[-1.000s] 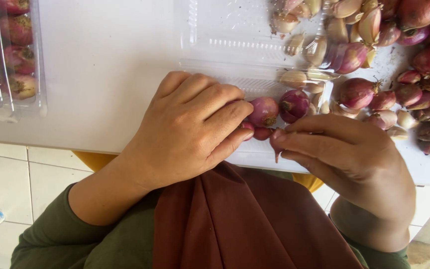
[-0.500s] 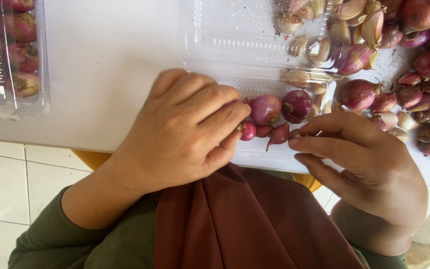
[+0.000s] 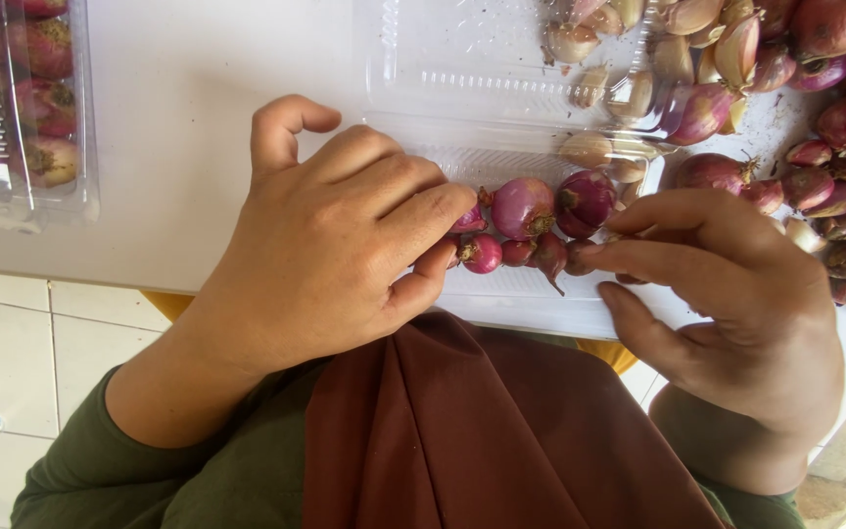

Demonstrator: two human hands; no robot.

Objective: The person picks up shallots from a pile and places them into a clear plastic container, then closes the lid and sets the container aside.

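A row of small red shallots (image 3: pixel 526 253) lies in a clear plastic tray (image 3: pixel 501 78) on the white table (image 3: pixel 178 118), with two bigger shallots (image 3: pixel 523 206) just behind them. My left hand (image 3: pixel 335 245) curls over the row's left end, thumb and fingertips pinching a small shallot (image 3: pixel 482 253). My right hand (image 3: pixel 727 294) comes in from the right, its fingertips closed on a dark small shallot (image 3: pixel 580 257) at the row's other end. Part of each held shallot is hidden by fingers.
A heap of loose shallots (image 3: pixel 834 118) and garlic cloves (image 3: pixel 697 39) fills the upper right. A second clear box of shallots (image 3: pixel 22 108) stands at the far left. White floor tiles (image 3: pixel 41 353) and my brown cloth (image 3: pixel 462 431) lie below the table edge.
My hands were bunched together over the shallots; they have drawn apart, and the small shallots now lie in a row between them in the tray.
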